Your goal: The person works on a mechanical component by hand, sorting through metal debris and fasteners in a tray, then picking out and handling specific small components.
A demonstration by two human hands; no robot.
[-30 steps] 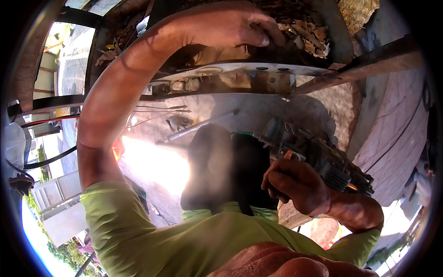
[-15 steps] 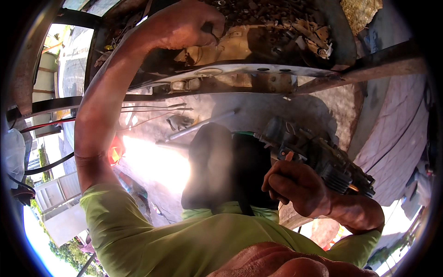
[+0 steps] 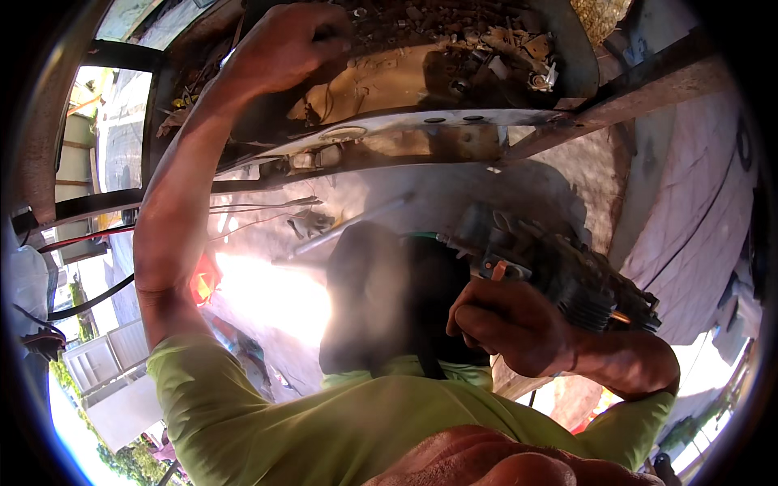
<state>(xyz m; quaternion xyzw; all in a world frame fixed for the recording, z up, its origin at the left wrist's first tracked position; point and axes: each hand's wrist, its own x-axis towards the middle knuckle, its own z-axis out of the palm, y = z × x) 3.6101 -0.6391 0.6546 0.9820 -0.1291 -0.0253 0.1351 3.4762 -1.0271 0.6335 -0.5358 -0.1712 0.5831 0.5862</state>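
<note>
My left hand (image 3: 298, 50) reaches out over a wide metal tray (image 3: 369, 83) that holds loose bolts, small metal parts and scraps. Its fingers are curled together near the tray's far left part; whatever they may pinch is hidden. Closer to my body, my right hand (image 3: 515, 326) is closed in front of my lap, beside a dark, greasy engine (image 3: 559, 271). A small orange-brown tip (image 3: 498, 270) sticks up just beyond its knuckles. From this angle I cannot make out what the right fingers hold.
A rusty metal frame bar (image 3: 632, 93) runs along the tray's near side. Beyond my lap, a pale rod (image 3: 348, 227) and thin wires (image 3: 267, 204) lie on the ground. Black cables (image 3: 91, 298) hang at left, near an orange object (image 3: 204, 280).
My left hand has shifted left over the tray, baring more of its sunlit bottom. My right hand has moved slightly left, still closed. The whole view has turned a little.
</note>
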